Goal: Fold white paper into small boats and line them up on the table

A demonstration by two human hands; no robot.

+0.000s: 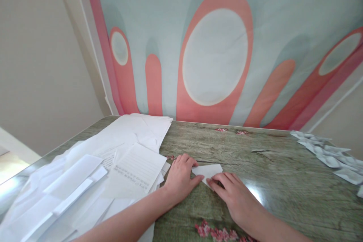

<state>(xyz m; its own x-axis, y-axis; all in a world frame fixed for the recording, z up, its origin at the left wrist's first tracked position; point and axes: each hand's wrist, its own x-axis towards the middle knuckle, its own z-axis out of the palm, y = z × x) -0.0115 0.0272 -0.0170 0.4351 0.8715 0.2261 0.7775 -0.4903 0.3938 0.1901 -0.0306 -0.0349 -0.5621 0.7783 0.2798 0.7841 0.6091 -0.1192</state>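
Note:
A small folded piece of white paper (pixel 209 171) lies on the wood-patterned table between my two hands. My left hand (pixel 181 176) grips its left corner, thumb at the near edge and fingers curled at the far side. The near right edge of the paper is pinched by my right hand (pixel 234 193), its fingers bent and close together. Right beside my left hand is a lined sheet with handwriting (pixel 137 170), on top of a loose paper pile. My fingers hide part of the folded paper's edges.
The pile of white sheets (pixel 144 124) covers the table's left side, with folded strips (pixel 75 176) on it. Several folded white paper pieces (pixel 323 155) form a row at the far right. Behind the wood-patterned table (pixel 195 140) hangs a blue-and-coral backdrop (pixel 167 15).

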